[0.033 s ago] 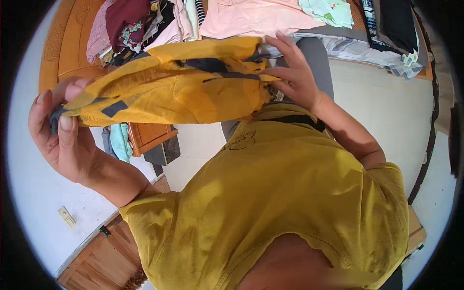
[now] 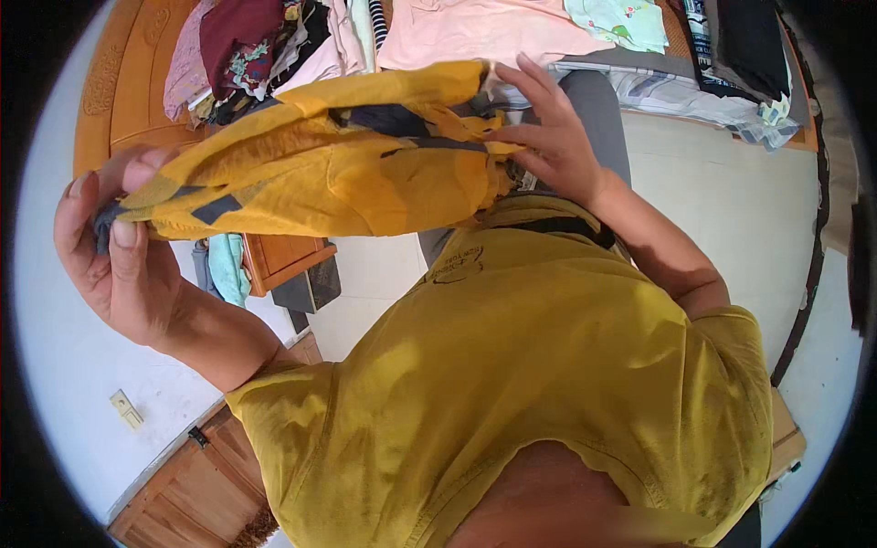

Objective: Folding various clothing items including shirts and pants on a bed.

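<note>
A yellow garment with dark grey patches (image 2: 365, 183) is stretched sideways in front of my chest, bunched in long folds. My left hand (image 2: 128, 247) pinches its left end between thumb and fingers, where a dark edge shows. At the other end my right hand (image 2: 557, 137) grips the cloth with its lower fingertips, while its upper fingers stand apart from them. The exact hold there is partly hidden by the folds. Which kind of garment it is does not show clearly.
Ahead lie a pink garment (image 2: 484, 36) and a pale green one (image 2: 626, 23). To their left is a heap of mixed clothes (image 2: 242, 55); dark folded clothes (image 2: 754, 46) are at the far right. A wooden drawer unit (image 2: 283, 260) stands under the garment's left part.
The garment's right end has shifted slightly to the left and up, and its folds moved a little. Both hands stay almost in place.
</note>
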The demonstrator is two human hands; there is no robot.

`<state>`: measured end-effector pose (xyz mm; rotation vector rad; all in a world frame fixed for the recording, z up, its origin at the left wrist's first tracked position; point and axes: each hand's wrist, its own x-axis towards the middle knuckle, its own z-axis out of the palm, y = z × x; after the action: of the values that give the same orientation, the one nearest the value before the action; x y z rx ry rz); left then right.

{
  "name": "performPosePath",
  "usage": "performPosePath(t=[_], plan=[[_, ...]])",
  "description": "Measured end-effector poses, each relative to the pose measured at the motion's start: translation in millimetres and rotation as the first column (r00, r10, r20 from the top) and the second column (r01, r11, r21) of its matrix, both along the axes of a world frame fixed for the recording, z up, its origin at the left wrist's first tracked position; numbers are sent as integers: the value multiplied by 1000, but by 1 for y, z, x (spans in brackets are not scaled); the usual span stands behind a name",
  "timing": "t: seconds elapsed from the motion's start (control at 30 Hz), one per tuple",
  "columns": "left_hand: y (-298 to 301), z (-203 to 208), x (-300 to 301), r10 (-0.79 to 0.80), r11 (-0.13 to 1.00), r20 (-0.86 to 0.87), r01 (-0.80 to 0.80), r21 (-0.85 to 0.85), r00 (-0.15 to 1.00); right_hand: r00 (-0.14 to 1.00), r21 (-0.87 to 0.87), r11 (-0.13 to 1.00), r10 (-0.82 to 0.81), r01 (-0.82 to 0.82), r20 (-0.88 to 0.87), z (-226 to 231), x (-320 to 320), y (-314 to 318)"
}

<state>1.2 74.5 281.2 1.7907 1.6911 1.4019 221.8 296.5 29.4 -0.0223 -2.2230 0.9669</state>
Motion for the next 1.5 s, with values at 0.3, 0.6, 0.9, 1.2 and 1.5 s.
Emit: performPosePath(t=[0.3,0.6,0.9,1.2,1.5], plan=[[-5,4,12,-20,998,-130,27,56,991,994,16,997,72,-71,-79,16,-31,24],[24,-10,44,-473,876,-74,478,67,878,897,15,902,431,-432,-99,35,-56,21],[41,-7,38,-687,724,-55,676,-136,725,791,34,790,612,-612,15,38,-59,11],[7,0,14,-389,919,-29,386,-81,921,886,-323,866,442,-382,138,-2,-36,29],[51,-2,-38,296,898,-569,-426,-107,767,988,-447,886,-70,125,139,104,-20,104]])
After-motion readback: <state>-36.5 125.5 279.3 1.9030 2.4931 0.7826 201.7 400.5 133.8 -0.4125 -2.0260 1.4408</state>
